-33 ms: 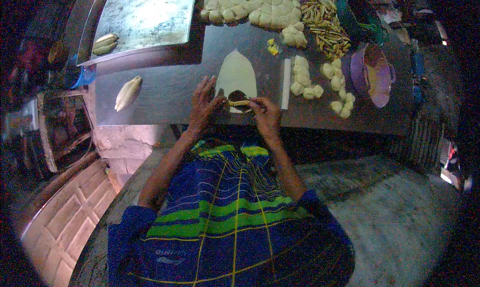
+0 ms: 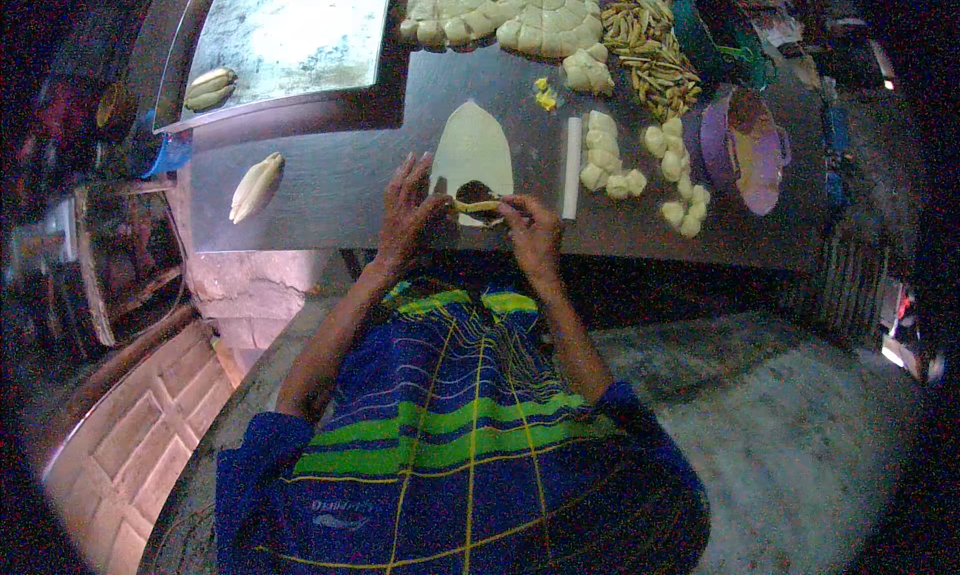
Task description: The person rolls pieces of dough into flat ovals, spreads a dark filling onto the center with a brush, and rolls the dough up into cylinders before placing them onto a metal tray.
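On the tabletop in front of me lies a flat, long oval sheet of dough (image 2: pixel 472 140), with a dark brown patch (image 2: pixel 474 189) near its close end. Across that end runs a thin tan strip (image 2: pixel 478 206). My right hand (image 2: pixel 535 233) pinches the strip's right end between thumb and fingers. The fingers of my left hand (image 2: pixel 402 210) stretch out beside the sheet, and its thumb reaches the strip's left end. A white rolling pin (image 2: pixel 571 167) lies right of the sheet, next to dough balls (image 2: pixel 602 155).
A metal tray (image 2: pixel 290 35) holding shaped dough pieces (image 2: pixel 210 89) is at the far left. Another shaped piece (image 2: pixel 257 188) lies before it. Cut dough (image 2: pixel 500 10) and a heap of tan strips (image 2: pixel 650 50) stand at the back. A purple basin (image 2: pixel 716 140) is at the right.
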`<state>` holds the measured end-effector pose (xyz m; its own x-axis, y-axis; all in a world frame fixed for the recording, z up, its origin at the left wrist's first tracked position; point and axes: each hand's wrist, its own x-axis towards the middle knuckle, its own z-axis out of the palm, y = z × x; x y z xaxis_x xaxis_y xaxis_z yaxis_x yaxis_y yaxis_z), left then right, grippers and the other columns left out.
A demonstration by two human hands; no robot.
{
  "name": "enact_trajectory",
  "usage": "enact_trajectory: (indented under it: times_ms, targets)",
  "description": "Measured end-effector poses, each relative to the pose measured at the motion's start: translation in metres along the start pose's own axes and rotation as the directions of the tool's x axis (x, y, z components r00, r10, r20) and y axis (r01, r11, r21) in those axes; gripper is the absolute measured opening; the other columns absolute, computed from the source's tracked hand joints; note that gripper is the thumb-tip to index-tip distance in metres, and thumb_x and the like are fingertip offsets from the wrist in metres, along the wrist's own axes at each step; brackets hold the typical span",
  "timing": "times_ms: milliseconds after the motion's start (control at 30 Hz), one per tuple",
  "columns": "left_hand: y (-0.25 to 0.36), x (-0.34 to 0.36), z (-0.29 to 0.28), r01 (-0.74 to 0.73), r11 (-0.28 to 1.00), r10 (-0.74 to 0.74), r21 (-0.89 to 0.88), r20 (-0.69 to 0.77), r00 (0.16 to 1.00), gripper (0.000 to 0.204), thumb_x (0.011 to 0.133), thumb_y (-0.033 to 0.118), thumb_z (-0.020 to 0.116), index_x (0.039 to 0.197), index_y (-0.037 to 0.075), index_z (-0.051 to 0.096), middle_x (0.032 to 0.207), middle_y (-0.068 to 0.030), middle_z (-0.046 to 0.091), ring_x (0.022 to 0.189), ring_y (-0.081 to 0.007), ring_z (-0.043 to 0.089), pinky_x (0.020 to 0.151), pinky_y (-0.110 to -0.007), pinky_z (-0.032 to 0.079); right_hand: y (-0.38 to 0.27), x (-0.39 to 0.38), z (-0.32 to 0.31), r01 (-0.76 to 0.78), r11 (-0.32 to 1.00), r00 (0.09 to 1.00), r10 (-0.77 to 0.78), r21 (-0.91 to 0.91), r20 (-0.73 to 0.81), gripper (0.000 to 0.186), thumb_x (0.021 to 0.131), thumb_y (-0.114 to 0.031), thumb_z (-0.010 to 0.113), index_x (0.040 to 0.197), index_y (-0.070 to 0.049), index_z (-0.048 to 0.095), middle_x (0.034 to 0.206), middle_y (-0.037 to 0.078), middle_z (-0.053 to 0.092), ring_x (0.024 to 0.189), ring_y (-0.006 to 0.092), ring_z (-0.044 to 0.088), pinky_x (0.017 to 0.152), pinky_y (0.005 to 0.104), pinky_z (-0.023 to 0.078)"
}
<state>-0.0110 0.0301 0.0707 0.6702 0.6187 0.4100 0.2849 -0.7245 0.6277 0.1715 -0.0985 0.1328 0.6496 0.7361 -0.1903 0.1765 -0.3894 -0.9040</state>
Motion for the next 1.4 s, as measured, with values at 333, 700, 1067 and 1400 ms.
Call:
enact_trajectory:
  times_ms: [333,700,1067,1400]
  targets:
    - [-0.006,-0.007,0.010,-0.036,0.996,0.038,0.085,-0.026,0.999,0.041,0.080,0.016,0.078,0.119,0.016,0.064,0.159,-0.0141,0.039,0.147,-0.0437,0.032,0.117,-0.057,0.029,0.018,0.010,-0.005,0.368,0.835,0.926,-0.368,-0.410,0.082,0.011,0.090,-0.009,0.070,0.099,-0.004,0.073,0.095,0.013,0.071,0.090,0.0299,0.070,0.077,0.0388,0.055]
    - [-0.007,-0.023,0.019,-0.174,0.979,0.185,0.107,-0.103,0.977,0.045,0.084,0.013,0.076,0.125,0.020,0.060,0.152,-0.0126,0.047,0.138,-0.0383,0.045,0.112,-0.057,0.037,0.073,-0.011,-0.020,0.562,0.634,0.812,-0.546,-0.532,0.208,0.032,0.078,0.005,0.069,0.105,-0.011,0.075,0.099,0.009,0.073,0.091,0.0283,0.072,0.072,0.0383,0.059]
    - [0.008,-0.010,0.018,-0.157,0.987,0.158,0.024,-0.060,0.986,0.041,0.086,0.007,0.072,0.123,0.017,0.057,0.147,-0.0123,0.050,0.135,-0.0383,0.045,0.112,-0.054,0.038,0.061,-0.003,-0.011,0.644,0.499,0.740,-0.599,-0.580,0.307,0.032,0.084,0.002,0.064,0.108,-0.016,0.073,0.103,0.007,0.072,0.086,0.0283,0.073,0.067,0.0380,0.060]
    - [-0.007,0.017,0.020,0.155,0.980,-0.158,0.123,0.010,0.987,0.039,0.081,0.015,0.079,0.117,0.011,0.063,0.148,-0.0158,0.046,0.142,-0.0422,0.034,0.113,-0.054,0.034,0.010,0.055,-0.033,0.434,0.787,0.895,-0.317,-0.439,0.315,0.013,0.092,-0.008,0.063,0.105,-0.008,0.069,0.104,0.015,0.066,0.092,0.0345,0.067,0.078,0.0425,0.055]
